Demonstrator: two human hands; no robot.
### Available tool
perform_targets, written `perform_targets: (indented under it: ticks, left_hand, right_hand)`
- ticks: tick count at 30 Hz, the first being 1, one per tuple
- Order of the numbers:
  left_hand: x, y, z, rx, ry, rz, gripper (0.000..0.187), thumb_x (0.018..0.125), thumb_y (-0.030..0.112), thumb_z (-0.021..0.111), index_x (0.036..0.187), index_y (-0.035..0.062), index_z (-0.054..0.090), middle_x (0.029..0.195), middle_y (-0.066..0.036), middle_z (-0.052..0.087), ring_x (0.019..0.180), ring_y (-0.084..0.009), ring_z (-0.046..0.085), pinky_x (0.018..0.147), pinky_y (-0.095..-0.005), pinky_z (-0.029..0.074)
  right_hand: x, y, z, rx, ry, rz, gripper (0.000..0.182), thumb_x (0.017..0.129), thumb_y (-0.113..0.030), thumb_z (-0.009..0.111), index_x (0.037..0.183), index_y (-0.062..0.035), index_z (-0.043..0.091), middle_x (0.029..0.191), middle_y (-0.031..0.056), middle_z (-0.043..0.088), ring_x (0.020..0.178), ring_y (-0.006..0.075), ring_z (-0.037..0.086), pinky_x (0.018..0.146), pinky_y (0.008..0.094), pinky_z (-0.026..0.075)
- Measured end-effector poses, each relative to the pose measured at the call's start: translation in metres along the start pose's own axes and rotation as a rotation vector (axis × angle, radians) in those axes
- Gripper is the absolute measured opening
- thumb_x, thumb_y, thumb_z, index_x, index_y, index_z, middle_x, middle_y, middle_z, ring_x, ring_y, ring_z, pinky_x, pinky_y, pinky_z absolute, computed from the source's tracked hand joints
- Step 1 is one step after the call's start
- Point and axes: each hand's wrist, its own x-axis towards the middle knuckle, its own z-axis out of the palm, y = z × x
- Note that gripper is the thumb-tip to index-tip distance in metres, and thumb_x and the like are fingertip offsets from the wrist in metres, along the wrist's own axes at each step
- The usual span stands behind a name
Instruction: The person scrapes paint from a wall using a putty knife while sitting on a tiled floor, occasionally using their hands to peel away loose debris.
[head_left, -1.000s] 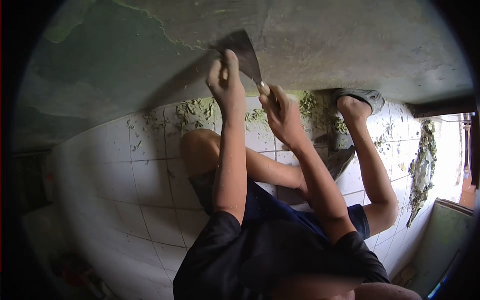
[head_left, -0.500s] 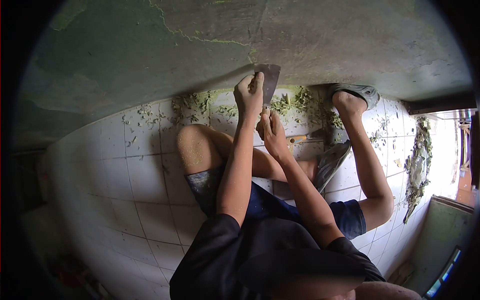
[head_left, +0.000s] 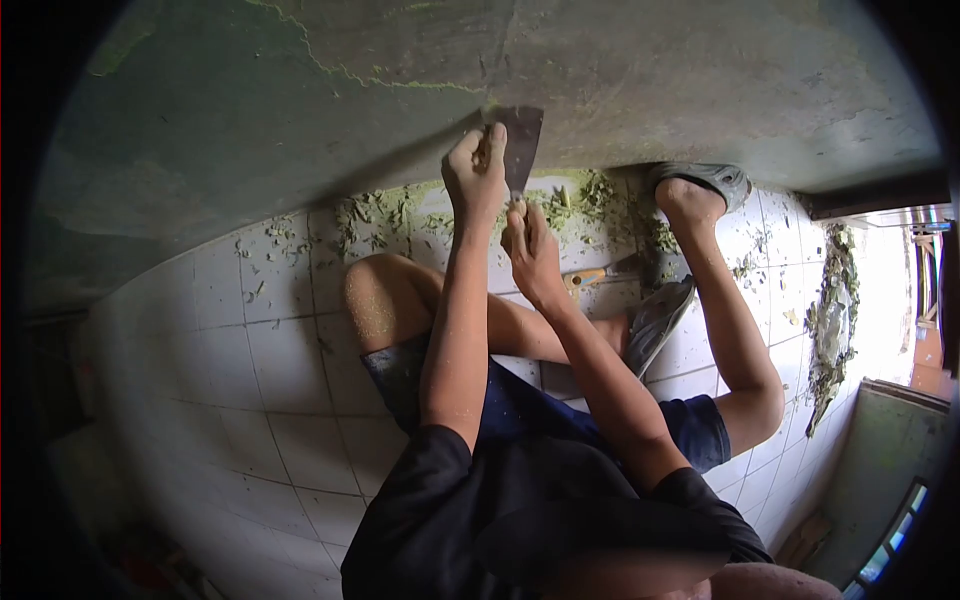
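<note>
Fingers of both the left hand (head_left: 474, 172) and right hand (head_left: 532, 252) grip the unmarked scraper (head_left: 520, 145) against the wall (head_left: 300, 110).

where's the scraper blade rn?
Head view, top centre: scraper blade lies against the wall, left hand beside it, right hand just below.

Dim fisheye view, dark vignette, daylight glare at right
</note>
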Motion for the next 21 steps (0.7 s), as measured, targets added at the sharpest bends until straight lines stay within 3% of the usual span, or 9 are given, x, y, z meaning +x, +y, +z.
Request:
perform_targets:
  ticks: [4,6,7,10,11,16,21]
  left_hand:
    - [-0.007,-0.005,0.008,0.063,0.06,0.012,0.048,0.099,0.028,0.066,0.067,-0.0016,0.048,0.054,-0.002,0.038,0.055,-0.0094,0.034,0.051,-0.0331,0.029]
    - [0.0,0.01,0.008,0.073,0.066,0.014,0.048,0.1,0.028,0.065,0.066,0.0002,0.045,0.058,0.002,0.036,0.058,-0.0074,0.032,0.052,-0.0311,0.026]
    - [-0.003,0.016,0.007,0.086,0.071,0.008,0.049,0.1,0.028,0.065,0.066,0.0019,0.043,0.061,0.006,0.033,0.06,-0.0054,0.029,0.053,-0.0292,0.024]
    - [-0.009,0.011,0.016,-0.058,0.151,-0.035,0.048,0.101,0.027,0.064,0.066,0.0022,0.042,0.062,0.006,0.033,0.06,-0.0053,0.029,0.053,-0.0287,0.024]
    - [-0.008,0.01,0.013,0.016,0.133,-0.031,0.048,0.101,0.027,0.064,0.066,-0.001,0.046,0.055,-0.001,0.036,0.055,-0.0085,0.033,0.051,-0.0314,0.028]
    - [-0.003,0.009,0.014,-0.001,0.096,-0.032,0.049,0.101,0.027,0.064,0.066,-0.0012,0.046,0.055,-0.001,0.036,0.055,-0.0092,0.033,0.052,-0.0311,0.029]
    - [-0.006,0.008,0.017,0.014,0.145,0.023,0.046,0.099,0.029,0.066,0.069,-0.0026,0.052,0.057,-0.003,0.038,0.056,-0.009,0.035,0.052,-0.0302,0.03]
  right_hand:
    - [-0.005,0.007,0.0,0.111,-0.026,0.122,0.025,0.11,-0.025,0.047,0.1,-0.0019,0.05,0.072,-0.0016,0.044,0.065,0.0077,0.04,0.056,0.0277,0.038]
    - [-0.004,0.0,-0.001,0.092,0.022,0.087,0.024,0.108,-0.023,0.05,0.106,0.001,0.054,0.069,0.0122,0.055,0.061,0.0175,0.051,0.059,0.0349,0.045]
    - [-0.004,0.003,-0.001,0.082,-0.015,0.137,0.024,0.107,-0.022,0.051,0.111,0.0015,0.055,0.07,0.014,0.056,0.063,0.0179,0.052,0.06,0.0347,0.045]
    - [-0.012,-0.002,0.005,0.019,0.086,0.01,0.024,0.107,-0.021,0.051,0.112,0.0018,0.056,0.071,0.0155,0.057,0.062,0.0186,0.052,0.06,0.0349,0.045]
    - [-0.013,-0.005,0.003,0.038,0.074,0.038,0.024,0.107,-0.021,0.051,0.114,0.0022,0.056,0.07,0.0135,0.056,0.062,0.0168,0.051,0.059,0.034,0.045]
    - [-0.009,-0.011,-0.008,0.12,-0.023,0.186,0.025,0.108,-0.021,0.051,0.111,0.0023,0.057,0.07,0.0069,0.054,0.065,0.0123,0.049,0.06,0.032,0.044]
    - [0.003,0.009,-0.009,0.087,-0.01,0.086,0.025,0.108,-0.021,0.05,0.111,0.0029,0.056,0.07,0.0086,0.053,0.064,0.014,0.048,0.06,0.0327,0.044]
